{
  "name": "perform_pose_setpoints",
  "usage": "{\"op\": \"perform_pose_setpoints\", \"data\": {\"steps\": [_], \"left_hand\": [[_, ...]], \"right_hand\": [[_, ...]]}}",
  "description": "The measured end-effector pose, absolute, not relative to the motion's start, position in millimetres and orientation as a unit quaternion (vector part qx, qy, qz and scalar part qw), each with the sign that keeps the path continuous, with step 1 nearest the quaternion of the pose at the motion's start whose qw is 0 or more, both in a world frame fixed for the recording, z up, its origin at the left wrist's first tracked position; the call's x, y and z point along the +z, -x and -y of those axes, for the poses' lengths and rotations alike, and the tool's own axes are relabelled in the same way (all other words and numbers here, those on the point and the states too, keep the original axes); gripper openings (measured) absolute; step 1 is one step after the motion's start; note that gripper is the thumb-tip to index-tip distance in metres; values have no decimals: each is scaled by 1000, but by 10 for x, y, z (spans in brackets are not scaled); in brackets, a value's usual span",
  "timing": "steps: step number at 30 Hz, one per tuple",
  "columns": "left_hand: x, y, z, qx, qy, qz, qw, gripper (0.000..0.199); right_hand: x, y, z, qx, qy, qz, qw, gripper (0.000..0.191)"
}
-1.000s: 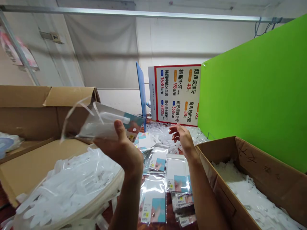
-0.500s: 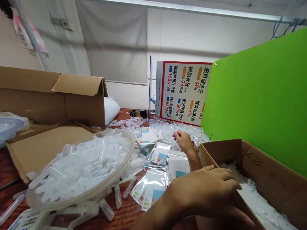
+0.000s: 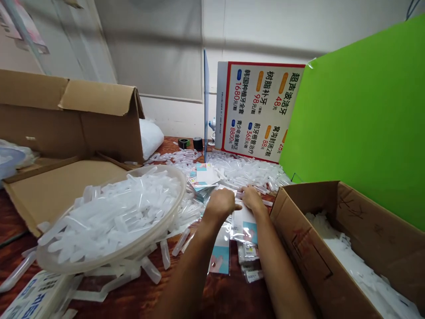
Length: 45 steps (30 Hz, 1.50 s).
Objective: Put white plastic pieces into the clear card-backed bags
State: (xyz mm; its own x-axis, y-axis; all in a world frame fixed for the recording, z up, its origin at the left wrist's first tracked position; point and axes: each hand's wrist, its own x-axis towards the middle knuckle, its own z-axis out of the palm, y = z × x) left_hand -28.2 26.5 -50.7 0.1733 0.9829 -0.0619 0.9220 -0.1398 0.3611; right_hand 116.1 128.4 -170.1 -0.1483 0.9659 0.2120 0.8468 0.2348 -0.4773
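My left hand (image 3: 222, 203) is closed, knuckles up, above clear plastic packets with printed cards. Its thumb points right; whatever the fingers hold is hidden. Beside it, my right hand (image 3: 251, 198) bends its fingers at the top end of a clear card packet (image 3: 244, 221); I cannot make out what is in the fingertips. Under my left forearm lies another card packet (image 3: 221, 250). More stacked packets (image 3: 249, 259) show by my right forearm. Beyond both hands spreads a heap of white translucent plastic tubes (image 3: 252, 173). A pile of printed cards (image 3: 206, 175) lies left of them.
A round basin (image 3: 181, 195) heaped with tubes stands at left, loose tubes around it. At right is an open cardboard box (image 3: 308, 248) with white pieces inside. A green board (image 3: 355, 115) and a printed price board (image 3: 259, 110) stand behind. Another cardboard box (image 3: 106, 128) is back left.
My left hand has moved from the right box's edge to the packets beside my right hand. My right hand has come down onto a packet's top end. The view has tilted downward.
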Motion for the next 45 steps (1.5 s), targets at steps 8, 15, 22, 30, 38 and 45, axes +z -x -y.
{"op": "perform_pose_setpoints", "data": {"steps": [8,15,22,30,38,45], "left_hand": [[-1034,252,-640,25,-690,-636,343,37],[-977,722,-773,193,-662,-653,314,31],[-813,894,-636,271,-619,-603,424,21],[-609,954,-518,339,-592,-508,525,38],[-651,975,-558,324,-596,-488,550,40],[-627,954,-554,338,-605,-481,538,41]], "right_hand": [[-1547,-1257,-1441,182,606,649,421,26],[-1413,-1256,-1452,212,580,572,539,46],[-1387,-1322,-1439,281,569,484,603,44],[-1193,-1223,-1267,440,475,497,577,39],[-993,-1089,-1128,534,363,508,570,32],[-1036,-1195,-1177,539,412,436,591,35]]}}
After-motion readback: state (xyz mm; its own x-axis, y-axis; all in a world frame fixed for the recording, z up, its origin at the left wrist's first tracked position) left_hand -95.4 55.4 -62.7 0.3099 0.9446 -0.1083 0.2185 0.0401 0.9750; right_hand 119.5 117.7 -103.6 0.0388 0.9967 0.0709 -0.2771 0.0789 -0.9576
